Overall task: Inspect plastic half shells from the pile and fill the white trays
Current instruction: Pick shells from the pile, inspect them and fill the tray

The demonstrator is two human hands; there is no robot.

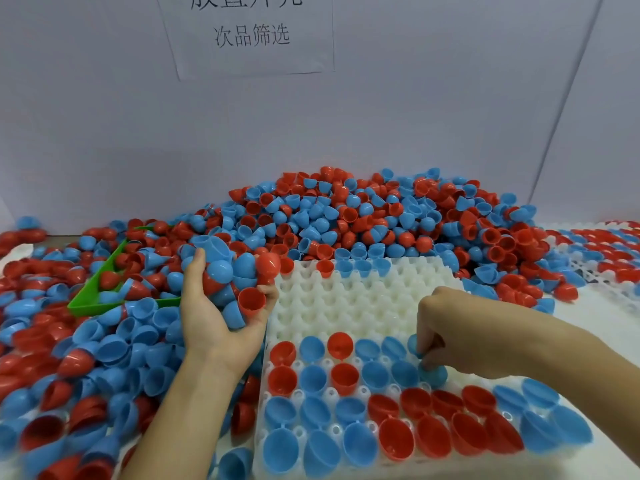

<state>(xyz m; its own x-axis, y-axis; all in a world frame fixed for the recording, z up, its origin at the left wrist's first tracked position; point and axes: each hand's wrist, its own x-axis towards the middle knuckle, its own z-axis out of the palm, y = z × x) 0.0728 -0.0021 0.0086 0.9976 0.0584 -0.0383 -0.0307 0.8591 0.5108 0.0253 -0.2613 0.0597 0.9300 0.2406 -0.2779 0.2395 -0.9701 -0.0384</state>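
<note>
A big pile of red and blue plastic half shells (363,216) lies against the back wall and spreads left. A white tray (349,299) sits in front of it, its near rows filled with shells and a few at its far edge. My left hand (221,320) is cupped palm up at the tray's left edge, holding a heap of red and blue shells (235,275). My right hand (446,334) reaches over the tray, fingers pinched on a blue shell (433,374) sitting in a tray cell.
A green bin (100,292) lies half buried in shells at the left. More white trays (609,268) with shells stand at the right. A paper sign (249,32) hangs on the grey back wall.
</note>
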